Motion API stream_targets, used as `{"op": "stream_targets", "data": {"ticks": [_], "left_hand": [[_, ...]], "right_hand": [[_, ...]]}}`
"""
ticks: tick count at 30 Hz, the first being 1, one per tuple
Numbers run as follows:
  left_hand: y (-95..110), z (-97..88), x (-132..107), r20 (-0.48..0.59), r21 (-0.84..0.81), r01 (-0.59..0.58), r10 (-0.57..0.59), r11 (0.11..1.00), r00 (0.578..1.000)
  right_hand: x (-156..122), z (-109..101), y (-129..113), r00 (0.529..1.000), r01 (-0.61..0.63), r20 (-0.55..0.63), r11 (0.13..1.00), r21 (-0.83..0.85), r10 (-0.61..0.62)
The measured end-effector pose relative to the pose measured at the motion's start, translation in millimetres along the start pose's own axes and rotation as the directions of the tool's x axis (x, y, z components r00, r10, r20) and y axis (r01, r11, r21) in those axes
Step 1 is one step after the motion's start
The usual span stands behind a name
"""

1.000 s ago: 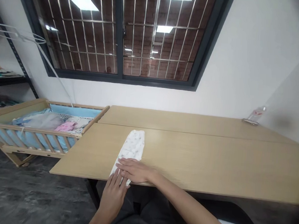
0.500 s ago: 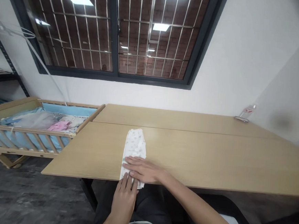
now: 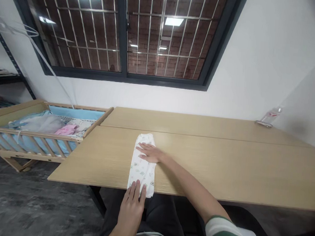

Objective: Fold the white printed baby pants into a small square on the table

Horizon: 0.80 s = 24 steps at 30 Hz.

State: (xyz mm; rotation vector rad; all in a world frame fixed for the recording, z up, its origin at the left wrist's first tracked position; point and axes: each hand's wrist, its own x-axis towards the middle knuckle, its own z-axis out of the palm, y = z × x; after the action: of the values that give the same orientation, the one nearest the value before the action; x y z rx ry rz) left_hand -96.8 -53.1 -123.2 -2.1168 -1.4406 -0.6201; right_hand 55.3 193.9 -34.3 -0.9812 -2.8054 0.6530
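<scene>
A white cloth (image 3: 142, 170) with a small print lies folded in a long strip on the wooden table (image 3: 203, 161). Its near end reaches slightly past the table's front edge. My right hand (image 3: 149, 152) rests flat on the upper part of the cloth, fingers stretched out and pointing left. At the near end, my left hand (image 3: 132, 203) touches the cloth with extended fingertips. Neither hand grips the fabric. Whether the cloth is a garment or a plain piece of fabric, I cannot tell.
A wooden crib (image 3: 33, 133) with blue lining and bedding stands left of the table. At the back right, a clear bottle-like object (image 3: 270, 116) leans near the wall. A dark-framed window (image 3: 122, 75) with bars is ahead. A dark chair (image 3: 248, 216) is at the lower right.
My right hand has slid away from me along the cloth, from its near part to its upper part. My left hand stays at the near end. The view has shifted slightly.
</scene>
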Motion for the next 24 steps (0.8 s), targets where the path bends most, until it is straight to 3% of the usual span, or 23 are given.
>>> {"op": "stream_targets", "data": {"ticks": [3, 7, 13, 17, 21, 24], "left_hand": [[4, -3.9, 3, -0.009, -0.003, 0.034, -0.034, 0.999, 0.999], [7, -5.3, 6, -0.035, 0.004, 0.043, -0.043, 0.999, 0.998], [0, -11.7, 10, -0.053, -0.062, 0.029, -0.032, 0.998, 0.998], [-22, -23.1, 15, 0.008, -0.246, 0.022, -0.021, 0.969, 1.000], [-52, -29.0, 16, 0.077, -0.405, 0.013, 0.020, 0.914, 0.997], [-71, -27.9, 13, 0.087, -0.449, -0.029, 0.076, 0.893, 0.993]], "right_hand": [[24, -10, 27, 0.995, -0.096, -0.021, 0.993, -0.066, 0.095], [45, -16, 50, 0.984, -0.140, -0.115, 0.989, -0.054, 0.134], [48, -16, 40, 0.954, -0.134, -0.282, 0.987, -0.087, 0.105], [20, -15, 10, 0.909, -0.147, -0.401, 0.987, -0.062, 0.110], [-38, -2, -34, 0.841, -0.103, -0.516, 0.984, 0.145, 0.163], [-90, 17, -73, 0.866, -0.023, -0.473, 0.959, 0.284, 0.161]]}}
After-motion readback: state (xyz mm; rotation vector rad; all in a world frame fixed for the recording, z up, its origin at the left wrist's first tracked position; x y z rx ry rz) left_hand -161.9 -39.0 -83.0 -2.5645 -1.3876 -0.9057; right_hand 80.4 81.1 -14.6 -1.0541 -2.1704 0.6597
